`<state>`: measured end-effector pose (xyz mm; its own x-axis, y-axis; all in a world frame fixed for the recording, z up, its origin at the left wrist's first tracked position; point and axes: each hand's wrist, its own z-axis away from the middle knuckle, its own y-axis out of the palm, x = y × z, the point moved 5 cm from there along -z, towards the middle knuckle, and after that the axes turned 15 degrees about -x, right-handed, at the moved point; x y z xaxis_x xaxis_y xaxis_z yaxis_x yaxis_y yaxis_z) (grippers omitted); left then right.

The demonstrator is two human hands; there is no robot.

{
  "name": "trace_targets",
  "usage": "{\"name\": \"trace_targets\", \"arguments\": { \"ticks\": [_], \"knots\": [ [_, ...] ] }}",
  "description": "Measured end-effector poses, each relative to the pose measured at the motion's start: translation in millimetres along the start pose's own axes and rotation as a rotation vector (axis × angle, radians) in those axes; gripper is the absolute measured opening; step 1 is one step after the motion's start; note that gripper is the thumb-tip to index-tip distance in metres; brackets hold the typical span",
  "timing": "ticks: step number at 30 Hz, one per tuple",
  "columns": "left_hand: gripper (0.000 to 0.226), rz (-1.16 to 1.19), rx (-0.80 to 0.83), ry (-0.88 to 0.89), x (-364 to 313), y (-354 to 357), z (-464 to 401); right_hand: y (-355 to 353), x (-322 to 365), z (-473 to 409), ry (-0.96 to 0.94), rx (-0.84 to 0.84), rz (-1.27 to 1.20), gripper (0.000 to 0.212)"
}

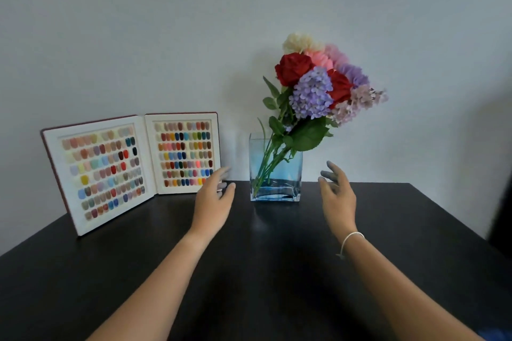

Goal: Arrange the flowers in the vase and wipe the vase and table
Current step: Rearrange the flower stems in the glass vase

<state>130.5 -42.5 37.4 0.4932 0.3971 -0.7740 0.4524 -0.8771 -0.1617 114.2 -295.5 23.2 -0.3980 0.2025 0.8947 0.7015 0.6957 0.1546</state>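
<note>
Flowers (315,88): mixed bunch of red, purple, pink and cream heads with green leaves, stems standing in the vase and leaning right; vase (275,171): square clear glass tinted blue, upright at the rear middle of the bench, near the wall; bench (277,271): dark, glossy top; left hand (213,199): raised left of the vase, fingers loosely spread, holding nothing, not touching the glass; right hand (339,196): raised right of the vase, fingers relaxed and apart, empty, a white bracelet (349,239) at the wrist; colour sample book (133,166): propped open at rear left, rows of small coloured chips on both pages.
</note>
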Motion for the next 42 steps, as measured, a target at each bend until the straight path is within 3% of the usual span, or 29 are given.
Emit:
{"name": "trace_targets", "arguments": {
  "ticks": [8, 14, 20, 27, 32, 37, 42],
  "knots": [
    [0.040, 0.077, 0.059, 0.170, -65.7, 57.0, -43.9, -5.2, 37.3, -61.9, -0.069, -0.071, -0.096, 0.037],
    [0.056, 0.173, 0.050, 0.267, -116.7, 89.6, -65.2, -9.0, 56.5, -102.5, -0.097, -0.184, -0.156, 0.046],
    [0.067, 0.212, -0.002, 0.344, -149.1, 116.4, -75.8, 1.2, 69.4, -135.0, -0.115, -0.186, -0.154, 0.057],
    [0.029, 0.180, -0.110, 0.343, -156.0, 128.0, -92.2, 12.2, 64.6, -148.7, -0.032, -0.149, -0.217, 0.055],
    [0.004, 0.285, -0.156, 0.280, -159.2, 119.9, -102.0, 19.4, 65.8, -150.7, -0.013, -0.161, -0.251, 0.049],
    [0.005, 0.333, -0.225, 0.181, -151.2, 98.3, -121.5, 33.7, 77.4, -152.8, -0.063, -0.133, -0.245, 0.047],
    [0.002, 0.450, -0.263, -0.046, -127.1, 66.3, -148.5, 60.2, 98.8, -151.7, -0.141, -0.082, -0.215, 0.049]
  ]
}}
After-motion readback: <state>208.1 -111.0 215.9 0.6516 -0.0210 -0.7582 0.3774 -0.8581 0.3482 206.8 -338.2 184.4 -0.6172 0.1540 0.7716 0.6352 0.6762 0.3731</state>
